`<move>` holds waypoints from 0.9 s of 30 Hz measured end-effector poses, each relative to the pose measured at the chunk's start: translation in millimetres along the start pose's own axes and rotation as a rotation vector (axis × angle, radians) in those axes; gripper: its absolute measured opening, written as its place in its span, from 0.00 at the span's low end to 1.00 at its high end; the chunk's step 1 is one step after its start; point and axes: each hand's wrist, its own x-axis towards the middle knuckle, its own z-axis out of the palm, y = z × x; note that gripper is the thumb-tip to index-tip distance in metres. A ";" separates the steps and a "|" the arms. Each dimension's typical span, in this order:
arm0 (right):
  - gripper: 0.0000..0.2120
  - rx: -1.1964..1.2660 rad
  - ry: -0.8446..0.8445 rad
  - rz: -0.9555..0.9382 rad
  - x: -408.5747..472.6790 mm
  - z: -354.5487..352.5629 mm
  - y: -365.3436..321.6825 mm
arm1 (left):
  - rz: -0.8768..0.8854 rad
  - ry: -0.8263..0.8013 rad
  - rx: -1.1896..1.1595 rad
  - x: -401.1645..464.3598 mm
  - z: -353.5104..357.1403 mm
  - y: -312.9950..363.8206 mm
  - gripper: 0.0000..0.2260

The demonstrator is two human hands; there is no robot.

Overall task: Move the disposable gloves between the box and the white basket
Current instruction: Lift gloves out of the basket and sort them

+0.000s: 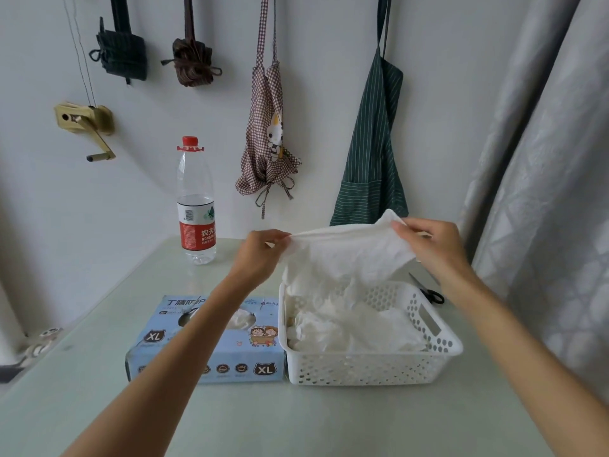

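Note:
A white disposable glove is stretched out above the white perforated basket. My left hand pinches its left edge and my right hand pinches its right edge, both raised over the basket's far side. The glove's lower part hangs down into the basket, where several more crumpled white gloves lie. The blue glove box, marked XL, lies flat against the basket's left side, with white glove material showing in its top opening; my left forearm crosses over it.
A water bottle with a red cap stands at the table's back. Black scissors lie behind the basket's right side. Aprons and bags hang on the wall, and a grey curtain hangs at the right. The pale green table extends toward me.

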 end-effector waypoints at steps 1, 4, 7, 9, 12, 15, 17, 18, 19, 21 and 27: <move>0.08 -0.062 0.072 -0.098 -5.6 7.5 -4.5 | 0.002 0.063 0.036 -1.7 -4.4 2.4 0.12; 0.08 0.026 0.175 -0.308 -19.7 27.8 -17.1 | 0.026 0.283 0.197 -4.5 -22.1 15.4 0.11; 0.08 0.222 0.157 -0.235 -29.4 37.1 -16.4 | 0.021 0.392 0.298 -1.9 -35.6 32.0 0.09; 0.05 0.254 0.106 -0.079 -31.3 36.7 3.0 | -0.016 0.328 0.336 4.4 -32.1 34.7 0.06; 0.05 0.119 0.041 0.138 -31.8 28.4 53.1 | -0.062 0.053 0.572 17.0 1.1 22.4 0.06; 0.06 -0.166 0.011 0.212 -29.2 17.2 99.0 | -0.045 -0.147 0.726 25.6 49.6 -1.0 0.06; 0.06 -0.371 -0.005 0.179 -27.3 11.0 114.3 | 0.017 -0.175 0.745 27.0 73.9 -13.6 0.04; 0.06 -0.454 -0.005 0.153 -25.2 9.1 119.1 | 0.054 -0.171 0.754 27.2 82.5 -19.5 0.04; 0.06 -0.525 -0.001 0.126 -22.1 7.1 121.8 | 0.092 -0.158 0.765 27.1 88.8 -23.6 0.03; 0.07 -0.634 -0.002 0.067 -15.6 4.9 127.5 | 0.152 -0.132 0.778 27.0 100.1 -31.7 0.04; 0.11 -0.959 -0.112 -0.045 -7.8 10.2 129.9 | 0.274 -0.167 0.793 23.8 114.6 -48.2 0.05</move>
